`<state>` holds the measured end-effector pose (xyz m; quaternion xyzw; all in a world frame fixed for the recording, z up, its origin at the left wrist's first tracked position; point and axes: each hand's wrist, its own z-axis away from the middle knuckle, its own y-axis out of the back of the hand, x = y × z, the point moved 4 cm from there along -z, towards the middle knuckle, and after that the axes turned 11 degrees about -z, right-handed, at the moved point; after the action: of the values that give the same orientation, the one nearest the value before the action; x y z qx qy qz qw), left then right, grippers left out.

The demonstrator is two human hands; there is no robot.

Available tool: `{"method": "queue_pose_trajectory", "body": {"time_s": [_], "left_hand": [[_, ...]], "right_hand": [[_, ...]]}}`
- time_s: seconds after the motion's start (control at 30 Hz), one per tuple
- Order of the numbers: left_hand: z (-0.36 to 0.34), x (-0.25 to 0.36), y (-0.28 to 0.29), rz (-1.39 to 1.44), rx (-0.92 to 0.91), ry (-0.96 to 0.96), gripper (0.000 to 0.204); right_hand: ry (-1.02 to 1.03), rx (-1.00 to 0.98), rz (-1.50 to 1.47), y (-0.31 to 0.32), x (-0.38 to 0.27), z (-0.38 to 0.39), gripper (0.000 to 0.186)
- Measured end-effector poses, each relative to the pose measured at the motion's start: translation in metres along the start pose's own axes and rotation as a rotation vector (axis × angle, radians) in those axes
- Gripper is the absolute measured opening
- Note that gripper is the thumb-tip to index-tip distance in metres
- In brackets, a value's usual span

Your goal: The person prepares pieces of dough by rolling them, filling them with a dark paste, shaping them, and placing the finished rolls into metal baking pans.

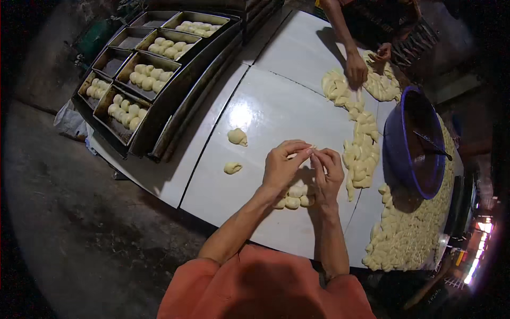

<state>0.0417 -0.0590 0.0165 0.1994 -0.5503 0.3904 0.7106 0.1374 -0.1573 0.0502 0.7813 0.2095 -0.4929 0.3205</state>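
Observation:
My left hand (284, 166) and my right hand (327, 173) meet above the white table, fingertips pinched together. A small bit of pale dough (313, 147) shows between them; most of it is hidden by the fingers. Below my wrists lies a short cluster of shaped dough pieces (292, 201), partly covered by my hands. Two loose dough pieces, a larger one (237, 136) and a smaller one (232, 168), rest on the table to the left. A long strip of dough pieces (363, 154) runs just right of my right hand.
At the upper left, a dark metal tray of baking tins (146, 95) holds rows of dough balls. A purple basin (392, 139) with a dark-handled utensil (433, 145) stands at right. Many dough pieces (406, 239) spread below it. Across the table, another person's hand (356, 68) touches dough.

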Motion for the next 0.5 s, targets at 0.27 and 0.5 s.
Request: {"method": "queue_pose_trajectory", "body": {"time_s": [0.27,0.5], "left_hand": [[-0.007,0.009,0.003,0.145,-0.157,0.13,0.031],[0.013,0.035,0.004,-0.066,-0.182,-0.038,0.028]], "right_hand": [[-0.454,-0.045,-0.474,0.012,0.012,0.001,0.021],[-0.028,-0.16,-0.254,0.015,0.002,0.001,0.029]]}}
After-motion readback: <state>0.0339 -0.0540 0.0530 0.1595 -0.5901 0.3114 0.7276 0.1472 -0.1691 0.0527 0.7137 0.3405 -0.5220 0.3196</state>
